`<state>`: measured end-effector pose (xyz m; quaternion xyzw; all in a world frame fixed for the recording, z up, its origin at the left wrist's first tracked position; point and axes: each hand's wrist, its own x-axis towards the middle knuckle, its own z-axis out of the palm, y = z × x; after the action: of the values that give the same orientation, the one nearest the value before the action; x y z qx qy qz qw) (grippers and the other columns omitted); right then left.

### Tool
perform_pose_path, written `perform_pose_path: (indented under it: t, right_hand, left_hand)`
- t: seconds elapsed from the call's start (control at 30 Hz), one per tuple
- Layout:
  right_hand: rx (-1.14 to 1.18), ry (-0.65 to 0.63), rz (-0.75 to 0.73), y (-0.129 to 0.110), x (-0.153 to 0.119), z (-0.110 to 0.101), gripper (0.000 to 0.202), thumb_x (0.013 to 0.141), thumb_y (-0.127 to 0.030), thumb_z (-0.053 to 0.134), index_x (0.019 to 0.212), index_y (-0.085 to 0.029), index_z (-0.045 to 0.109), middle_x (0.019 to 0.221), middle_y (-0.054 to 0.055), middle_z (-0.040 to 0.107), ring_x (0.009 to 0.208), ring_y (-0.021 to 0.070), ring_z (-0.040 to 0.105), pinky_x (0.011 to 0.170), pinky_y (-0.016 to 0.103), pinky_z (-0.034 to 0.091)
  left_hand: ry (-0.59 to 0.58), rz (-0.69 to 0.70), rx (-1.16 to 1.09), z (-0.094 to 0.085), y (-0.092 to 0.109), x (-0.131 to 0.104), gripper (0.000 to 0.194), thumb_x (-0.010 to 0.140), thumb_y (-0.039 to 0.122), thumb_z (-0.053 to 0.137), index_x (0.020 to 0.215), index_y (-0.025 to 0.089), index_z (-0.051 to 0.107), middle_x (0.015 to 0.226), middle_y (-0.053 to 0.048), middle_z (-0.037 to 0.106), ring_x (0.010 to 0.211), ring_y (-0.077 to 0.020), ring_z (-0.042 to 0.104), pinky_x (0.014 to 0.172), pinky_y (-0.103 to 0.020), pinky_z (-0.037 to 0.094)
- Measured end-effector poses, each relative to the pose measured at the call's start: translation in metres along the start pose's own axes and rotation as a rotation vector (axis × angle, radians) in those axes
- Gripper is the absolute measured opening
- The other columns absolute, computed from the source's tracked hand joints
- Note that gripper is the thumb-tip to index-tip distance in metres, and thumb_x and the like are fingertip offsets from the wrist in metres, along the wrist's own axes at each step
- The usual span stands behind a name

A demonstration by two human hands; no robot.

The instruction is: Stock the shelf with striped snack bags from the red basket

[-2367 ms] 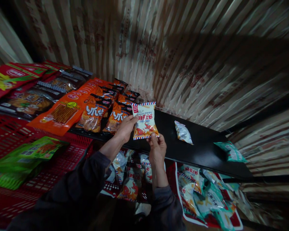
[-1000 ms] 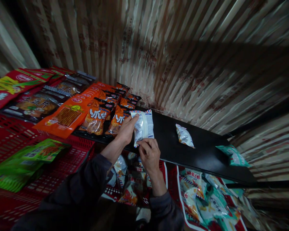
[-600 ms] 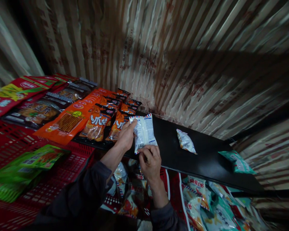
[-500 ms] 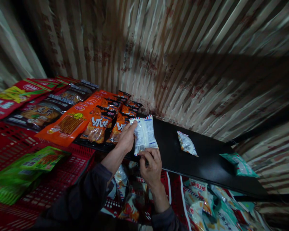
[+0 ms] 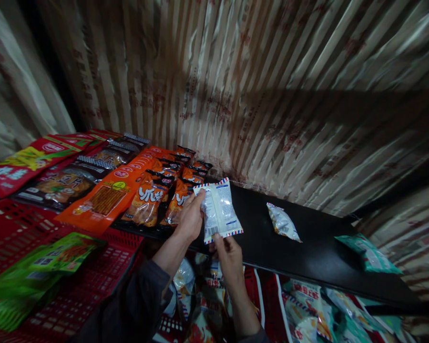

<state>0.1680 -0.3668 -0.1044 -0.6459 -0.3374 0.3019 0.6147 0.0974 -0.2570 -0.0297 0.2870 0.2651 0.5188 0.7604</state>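
Observation:
A white snack bag (image 5: 219, 212) with a red and blue striped edge is held up over the black shelf (image 5: 250, 247), its printed back and barcode towards me. My left hand (image 5: 192, 216) grips its left side, thumb on top. At the bottom edge my right hand (image 5: 228, 252) pinches the bag between thumb and fingers. Just left of the bag stand orange and black snack bags (image 5: 148, 200) in rows. Another white bag (image 5: 283, 222) lies on the shelf to the right, and a teal bag (image 5: 370, 252) lies near the shelf's right end.
Orange stick packs (image 5: 105, 195), dark packs (image 5: 62, 183) and red packs (image 5: 25, 162) lie at the left. A red basket (image 5: 96, 281) holds green packs (image 5: 39, 271). Below the shelf, baskets hold mixed bags (image 5: 307, 305). A striped curtain (image 5: 218, 85) hangs behind.
The view has shifted, so the shelf and goods sit lower. My right hand has changed from curled fingers under the bag to a thumb-on-top pinch at its bottom edge.

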Motion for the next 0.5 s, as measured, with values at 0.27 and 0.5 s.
perform_pose_path:
  t: [0.27, 0.5]
  right_hand:
    - [0.156, 0.033, 0.055, 0.007, 0.003, 0.005, 0.044, 0.067, -0.059, 0.073, 0.072, -0.016, 0.064, 0.061, 0.001, 0.064, 0.051, 0.0119, 0.057, 0.051, 0.024, 0.049]
    - [0.108, 0.014, 0.052, -0.006, 0.003, -0.009, 0.043, 0.064, -0.057, 0.074, 0.060, -0.017, 0.062, 0.053, 0.001, 0.063, 0.050, 0.0134, 0.056, 0.051, 0.026, 0.046]
  left_hand:
    - [-0.008, -0.019, 0.022, 0.002, -0.002, -0.002, 0.039, 0.059, 0.046, 0.079, 0.077, 0.016, 0.061, 0.066, 0.000, 0.067, 0.077, -0.0193, 0.069, 0.068, -0.027, 0.051]
    - [-0.025, 0.035, 0.083, -0.012, 0.011, 0.011, 0.037, 0.054, 0.037, 0.082, 0.078, 0.013, 0.068, 0.071, -0.001, 0.069, 0.066, -0.0125, 0.063, 0.063, -0.022, 0.046]
